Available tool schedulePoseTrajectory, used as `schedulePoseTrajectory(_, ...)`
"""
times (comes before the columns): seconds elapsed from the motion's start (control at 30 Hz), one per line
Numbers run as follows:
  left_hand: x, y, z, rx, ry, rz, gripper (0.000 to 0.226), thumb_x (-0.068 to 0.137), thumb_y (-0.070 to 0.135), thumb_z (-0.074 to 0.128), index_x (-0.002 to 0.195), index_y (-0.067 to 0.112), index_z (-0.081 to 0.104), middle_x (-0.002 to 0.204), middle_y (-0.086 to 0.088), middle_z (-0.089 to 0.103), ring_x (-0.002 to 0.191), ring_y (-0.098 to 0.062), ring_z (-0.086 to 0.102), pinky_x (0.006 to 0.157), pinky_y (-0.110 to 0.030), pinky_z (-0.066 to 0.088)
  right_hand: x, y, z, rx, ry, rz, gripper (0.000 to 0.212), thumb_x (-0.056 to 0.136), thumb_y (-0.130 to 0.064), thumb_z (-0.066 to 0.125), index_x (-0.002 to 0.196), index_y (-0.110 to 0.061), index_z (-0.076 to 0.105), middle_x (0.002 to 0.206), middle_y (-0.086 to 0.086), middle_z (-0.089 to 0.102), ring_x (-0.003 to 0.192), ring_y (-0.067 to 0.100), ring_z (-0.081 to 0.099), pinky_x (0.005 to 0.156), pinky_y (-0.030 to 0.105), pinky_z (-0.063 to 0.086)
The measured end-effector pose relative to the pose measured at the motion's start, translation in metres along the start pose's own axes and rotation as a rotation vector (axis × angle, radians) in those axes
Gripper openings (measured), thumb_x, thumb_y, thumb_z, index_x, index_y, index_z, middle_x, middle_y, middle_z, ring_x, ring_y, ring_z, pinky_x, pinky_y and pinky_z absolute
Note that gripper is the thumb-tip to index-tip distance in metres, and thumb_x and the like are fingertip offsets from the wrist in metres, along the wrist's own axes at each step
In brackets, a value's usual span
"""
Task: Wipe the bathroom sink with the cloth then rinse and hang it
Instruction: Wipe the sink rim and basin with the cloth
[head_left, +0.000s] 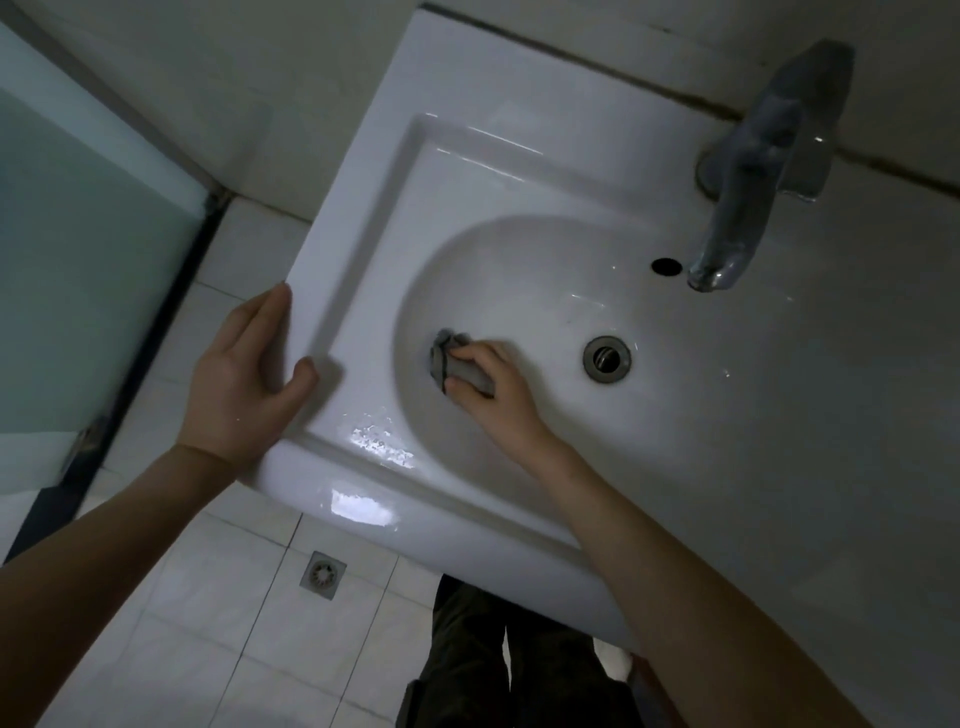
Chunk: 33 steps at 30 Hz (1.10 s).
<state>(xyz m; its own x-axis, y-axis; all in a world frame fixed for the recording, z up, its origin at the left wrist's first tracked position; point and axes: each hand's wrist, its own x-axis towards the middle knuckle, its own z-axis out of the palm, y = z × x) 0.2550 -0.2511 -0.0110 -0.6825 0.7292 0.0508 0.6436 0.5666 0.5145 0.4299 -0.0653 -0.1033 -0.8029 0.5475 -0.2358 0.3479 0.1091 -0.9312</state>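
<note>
Wiping is the step in hand: the right hand (491, 387) clutches the bunched grey cloth (460, 364) against the basin's left wall in the sink (363, 197). The left hand (244, 374) clasps the sink's rim, thumb on top. Next, I judge, come strokes toward the drain (606, 358), then rinsing under the tap (748, 171).

Right hand (500, 387) on cloth (451, 359) — in sink (363, 208)
</note>
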Motion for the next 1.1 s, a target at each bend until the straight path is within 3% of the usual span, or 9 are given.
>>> schedulePoseTrajectory(0.23, 0.000, 0.003, -0.001, -0.028, -0.011, -0.022, 0.072, 0.082, 0.040, 0.051, 0.146, 0.009, 0.040, 0.134, 0.041, 0.024, 0.126, -0.002, 0.038, 0.106, -0.001, 0.019, -0.055, -0.010, -0.035, 0.025, -0.274, 0.112, 0.028, 0.083, -0.015, 0.071, 0.111, -0.018, 0.067, 0.109, -0.001, 0.062, 0.102, 0.010, 0.058, 0.088, 0.013, 0.039)
schedulePoseTrajectory(0.33, 0.001, 0.005, -0.002, -0.042, -0.036, -0.022, 0.069, 0.081, 0.046, 0.049, 0.146, 0.032, 0.030, 0.130, 0.047, 0.021, 0.129, -0.015, 0.042, 0.106, -0.004, 0.020, -0.085, -0.004, -0.078, -0.070, -0.383, 0.203, 0.032, 0.085, -0.025, 0.071, 0.116, -0.022, 0.065, 0.112, -0.003, 0.062, 0.104, 0.007, 0.059, 0.089, 0.011, 0.041)
schedulePoseTrajectory(0.43, 0.000, 0.007, -0.004, -0.016, -0.053, -0.022, 0.060, 0.079, 0.052, 0.047, 0.135, 0.051, 0.024, 0.128, 0.050, 0.022, 0.129, -0.023, 0.042, 0.108, -0.015, 0.025, -0.114, 0.010, -0.137, -0.319, -0.449, 0.270, 0.022, 0.084, -0.027, 0.069, 0.103, -0.017, 0.068, 0.101, 0.004, 0.062, 0.092, 0.016, 0.060, 0.084, 0.026, 0.047)
schedulePoseTrajectory(0.5, 0.001, 0.008, -0.003, 0.001, -0.063, -0.033, 0.060, 0.079, 0.053, 0.046, 0.134, 0.053, 0.022, 0.138, 0.036, 0.032, 0.130, -0.027, 0.042, 0.109, -0.028, 0.029, -0.127, 0.020, -0.178, -0.545, -0.484, 0.315, 0.022, 0.082, -0.030, 0.062, 0.085, -0.008, 0.065, 0.086, 0.010, 0.061, 0.079, 0.024, 0.058, 0.076, 0.038, 0.047)
schedulePoseTrajectory(0.63, 0.001, 0.002, -0.001, 0.033, -0.119, -0.109, 0.078, 0.079, 0.053, 0.044, 0.151, 0.029, 0.025, 0.149, -0.010, 0.038, 0.134, -0.031, 0.038, 0.109, -0.035, 0.027, -0.117, 0.038, -0.239, -0.741, -0.192, 0.233, 0.027, 0.078, -0.032, 0.064, 0.083, -0.006, 0.065, 0.080, 0.014, 0.061, 0.073, 0.030, 0.058, 0.066, 0.036, 0.044)
schedulePoseTrajectory(0.77, 0.001, -0.006, 0.001, 0.011, -0.141, -0.115, 0.069, 0.078, 0.056, 0.044, 0.142, 0.050, 0.019, 0.150, -0.008, 0.034, 0.134, -0.029, 0.038, 0.111, -0.038, 0.029, -0.069, 0.055, -0.252, -1.064, 0.096, -0.034, 0.034, 0.086, -0.023, 0.061, 0.113, -0.002, 0.064, 0.102, 0.023, 0.059, 0.084, 0.041, 0.053, 0.079, 0.045, 0.046)
schedulePoseTrajectory(0.87, 0.002, -0.005, 0.000, -0.006, -0.105, -0.093, 0.062, 0.078, 0.054, 0.046, 0.135, 0.054, 0.022, 0.147, -0.009, 0.038, 0.131, -0.029, 0.043, 0.109, -0.039, 0.033, -0.053, 0.076, -0.240, -1.236, 0.146, 0.065, 0.039, 0.082, -0.026, 0.064, 0.114, -0.003, 0.063, 0.107, 0.024, 0.060, 0.082, 0.043, 0.055, 0.075, 0.047, 0.049)
schedulePoseTrajectory(1.0, 0.003, 0.002, -0.001, 0.004, -0.061, -0.086, 0.061, 0.078, 0.050, 0.047, 0.134, 0.051, 0.022, 0.144, -0.001, 0.044, 0.129, -0.027, 0.043, 0.108, -0.027, 0.030, -0.096, 0.076, -0.173, -1.073, 0.047, 0.197, 0.042, 0.076, -0.026, 0.064, 0.112, -0.005, 0.064, 0.106, 0.019, 0.062, 0.093, 0.038, 0.059, 0.081, 0.047, 0.047)
schedulePoseTrajectory(1.1, 0.001, 0.007, -0.003, 0.009, -0.033, -0.041, 0.062, 0.078, 0.050, 0.046, 0.137, 0.045, 0.027, 0.135, 0.037, 0.031, 0.128, -0.024, 0.042, 0.107, -0.014, 0.024, -0.109, 0.040, -0.136, -0.670, -0.078, 0.290, 0.018, 0.077, -0.024, 0.067, 0.089, -0.010, 0.070, 0.085, 0.012, 0.065, 0.078, 0.027, 0.062, 0.074, 0.037, 0.049)
